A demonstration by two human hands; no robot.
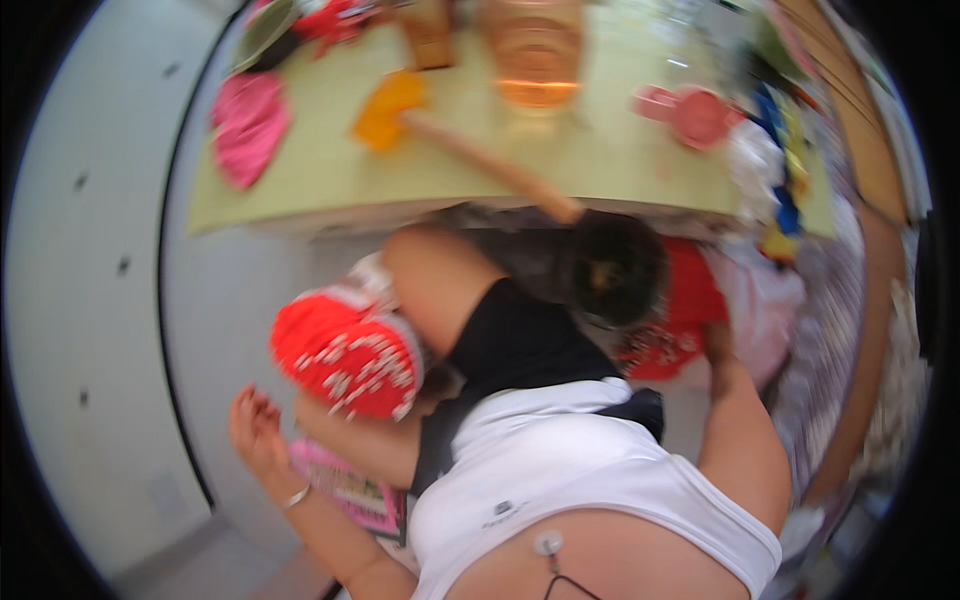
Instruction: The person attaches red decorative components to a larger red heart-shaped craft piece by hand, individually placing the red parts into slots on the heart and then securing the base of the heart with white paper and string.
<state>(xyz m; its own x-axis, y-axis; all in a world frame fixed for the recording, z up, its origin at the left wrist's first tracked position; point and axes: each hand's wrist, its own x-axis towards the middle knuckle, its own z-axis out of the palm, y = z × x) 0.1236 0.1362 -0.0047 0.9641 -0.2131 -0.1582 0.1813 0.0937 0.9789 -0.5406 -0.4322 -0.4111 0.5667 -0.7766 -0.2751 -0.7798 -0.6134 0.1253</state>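
Note:
My left hand (pixel 260 432), with a bracelet at the wrist, is out to the left, its fingers loosely bent and apart, with nothing seen in them. Beside it, over my bent leg, rests a padded red cloth piece with white marks (pixel 345 355). My right forearm reaches up to a similar red cloth (pixel 690 300), which hides my right hand's fingers. Next to that cloth, just below the table edge, is a dark round pot (pixel 613 268). Whether my right hand grips the pot or only the cloth cannot be made out. The picture is smeared by motion.
Across the pale green table (pixel 330 185) lie a spatula with an orange head (pixel 392 108), an amber glass jar (pixel 535 60), a pink cup (pixel 702 118) and a pink cloth (pixel 250 125). White cabinet doors (pixel 85 290) stand at left. A pink printed booklet (pixel 350 485) lies below my leg.

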